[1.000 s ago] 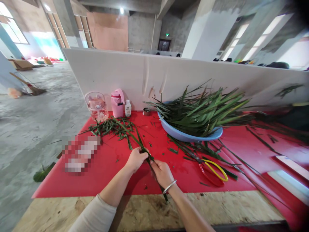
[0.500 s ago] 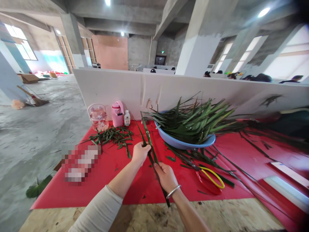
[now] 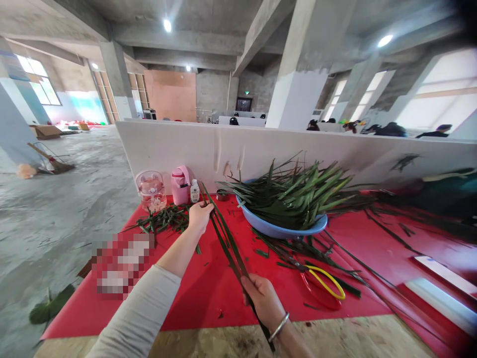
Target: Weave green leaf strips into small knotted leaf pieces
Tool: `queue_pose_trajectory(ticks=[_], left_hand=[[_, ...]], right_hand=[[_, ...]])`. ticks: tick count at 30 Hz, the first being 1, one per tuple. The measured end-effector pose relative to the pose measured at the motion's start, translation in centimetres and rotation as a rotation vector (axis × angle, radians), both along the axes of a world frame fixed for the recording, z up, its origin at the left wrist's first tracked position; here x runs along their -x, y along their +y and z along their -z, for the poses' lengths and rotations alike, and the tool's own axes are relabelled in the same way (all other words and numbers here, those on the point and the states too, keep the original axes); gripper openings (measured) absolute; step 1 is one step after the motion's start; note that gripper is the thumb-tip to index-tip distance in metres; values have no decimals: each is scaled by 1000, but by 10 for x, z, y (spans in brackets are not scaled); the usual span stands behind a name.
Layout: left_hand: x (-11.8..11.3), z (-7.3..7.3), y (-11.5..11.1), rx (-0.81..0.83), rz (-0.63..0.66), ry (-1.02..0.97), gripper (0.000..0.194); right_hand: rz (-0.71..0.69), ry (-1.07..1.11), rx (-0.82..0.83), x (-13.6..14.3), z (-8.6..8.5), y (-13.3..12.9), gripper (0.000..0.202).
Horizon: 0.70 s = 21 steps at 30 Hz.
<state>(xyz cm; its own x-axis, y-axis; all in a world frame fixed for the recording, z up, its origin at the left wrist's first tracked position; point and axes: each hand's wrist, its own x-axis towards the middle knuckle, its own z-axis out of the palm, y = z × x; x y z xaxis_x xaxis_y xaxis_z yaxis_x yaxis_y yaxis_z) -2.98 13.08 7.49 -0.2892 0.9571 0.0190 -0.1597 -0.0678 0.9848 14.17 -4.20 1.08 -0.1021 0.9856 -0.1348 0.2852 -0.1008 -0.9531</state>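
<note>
"Fingers of the left hand (image 3: pixel 200 217): what are they up to?"

"Pinching. Thumb and fingertips press together on a long, dark green leaf strip (image 3: pixel 234 247), near its far end."

"And the right hand (image 3: pixel 263 297)?"

"It grips the same strip lower down, thumb on top. The other fingers curl underneath, mostly hidden. A silver bracelet (image 3: pixel 280 325) circles that wrist."

"So where does the strip lie?"

"It slants between the two hands, above the red cover (image 3: pixel 212 303), parted into two narrow strands with red showing between them. Its lower end runs past the right hand toward the near edge."

"What surrounds the hands?"

"Just beside the left one, a pile of cut leaf pieces (image 3: pixel 164 219). Beyond that stand a small white bottle (image 3: pixel 195 192), a pink bottle (image 3: pixel 179 188) and a clear pink jug (image 3: pixel 151 191). On the right, a blue basin (image 3: pixel 270 226) holds heaped long leaves (image 3: pixel 298 194). Nearer, scissors (image 3: pixel 301 268) lie with one yellow handle and one red, blades among loose leaves."
</note>
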Motion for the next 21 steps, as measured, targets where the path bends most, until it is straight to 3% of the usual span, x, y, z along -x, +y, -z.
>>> queue_pose_trajectory(ticks=[12, 17, 21], left_hand=[[21, -25, 40, -6, 11, 0, 8], [23, -22, 53, 46, 31, 17, 7], [26, -13, 58, 58, -48, 52, 7]], right_hand=[[48, 30, 93, -18, 13, -10, 47], [61, 28, 91, -27, 15, -17, 46], [85, 67, 199, -33, 21, -19, 45]])
